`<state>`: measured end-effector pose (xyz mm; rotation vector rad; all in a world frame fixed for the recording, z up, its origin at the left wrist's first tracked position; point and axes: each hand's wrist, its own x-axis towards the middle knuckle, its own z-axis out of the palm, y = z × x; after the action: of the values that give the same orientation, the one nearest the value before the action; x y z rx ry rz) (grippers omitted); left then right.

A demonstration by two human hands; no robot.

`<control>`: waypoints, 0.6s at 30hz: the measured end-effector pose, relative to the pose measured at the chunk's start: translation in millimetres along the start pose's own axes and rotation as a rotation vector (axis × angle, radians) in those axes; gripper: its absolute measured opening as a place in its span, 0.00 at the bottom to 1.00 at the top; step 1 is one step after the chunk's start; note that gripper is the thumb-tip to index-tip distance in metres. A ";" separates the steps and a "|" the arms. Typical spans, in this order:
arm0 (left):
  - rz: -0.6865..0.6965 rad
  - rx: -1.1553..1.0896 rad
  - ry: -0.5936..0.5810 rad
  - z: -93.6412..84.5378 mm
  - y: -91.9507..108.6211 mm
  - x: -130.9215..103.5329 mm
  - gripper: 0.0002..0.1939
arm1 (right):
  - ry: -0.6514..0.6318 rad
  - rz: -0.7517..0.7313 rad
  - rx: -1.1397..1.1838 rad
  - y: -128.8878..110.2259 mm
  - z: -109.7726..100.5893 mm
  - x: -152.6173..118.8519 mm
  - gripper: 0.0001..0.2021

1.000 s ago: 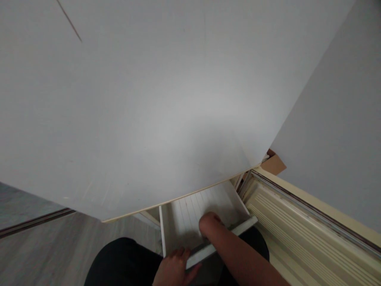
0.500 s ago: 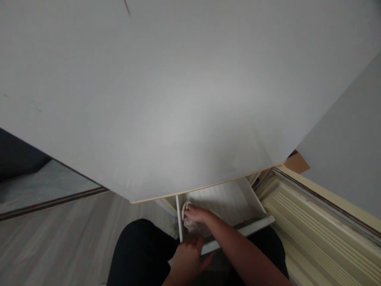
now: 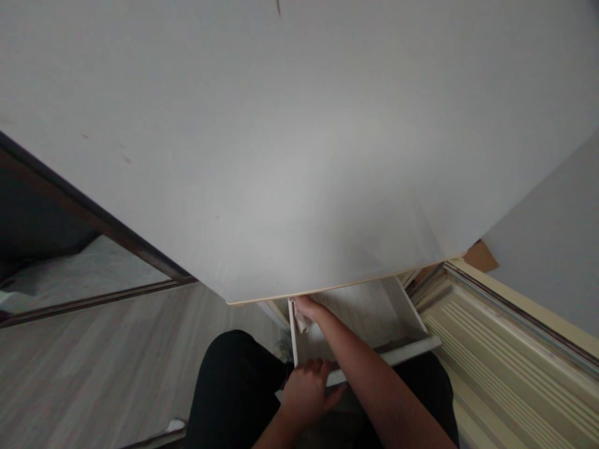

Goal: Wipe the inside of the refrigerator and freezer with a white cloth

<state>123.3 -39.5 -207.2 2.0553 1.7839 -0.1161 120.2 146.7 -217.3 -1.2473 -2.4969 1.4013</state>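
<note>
pale tabletop [image 3: 281,187], open drawer [image 3: 374,308], cloth [image 3: 302,322] gripped in right hand [image 3: 307,306], spilling past its fingers, left hand [image 3: 307,389] clasping drawer front

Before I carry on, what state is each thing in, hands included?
White drawer with grooved base: pulled open, partly under the tabletop.
Pale, soft cloth: crumpled, inside the drawer.
Right hand: closed on the cloth.
Left hand: curled over the drawer's front edge.
Brown cardboard box: mostly hidden; open or closed, cannot tell.
</note>
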 end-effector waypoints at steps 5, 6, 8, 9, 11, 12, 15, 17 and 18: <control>-0.006 0.021 0.064 -1.1 2.7 0.6 0.24 | -0.327 0.103 0.003 29.0 9.7 -56.7 0.16; 0.004 0.019 0.072 -0.2 2.0 0.8 0.24 | -0.393 0.115 -0.013 33.0 12.0 -65.3 0.10; 0.035 0.013 0.086 2.4 -0.4 0.6 0.23 | -0.493 0.135 -0.046 38.3 15.4 -76.8 0.06; 0.049 0.009 0.095 3.9 -2.0 0.2 0.22 | -0.526 0.141 -0.056 39.6 16.1 -79.6 0.07; 0.070 -0.002 0.116 6.4 -5.1 -1.0 0.21 | -0.572 0.144 -0.057 40.6 15.1 -81.2 0.09; 0.079 -0.014 0.135 7.1 -6.6 -1.8 0.21 | -0.590 0.142 -0.048 40.6 13.3 -80.7 0.10; 0.113 -0.087 0.208 7.0 -10.1 -3.9 0.20 | -0.640 0.139 -0.009 42.5 4.8 -80.0 0.12; 0.136 -0.128 0.266 6.0 -11.3 -4.1 0.19 | -0.653 0.149 0.019 47.5 -2.0 -82.8 0.13; 0.131 -0.131 0.293 5.9 -11.7 -3.7 0.18 | -0.648 0.159 0.029 51.2 -5.6 -85.4 0.12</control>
<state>112.6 -43.9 -214.2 2.1730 1.7579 0.3480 212.7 109.7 -221.7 -1.1427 -2.7720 2.1651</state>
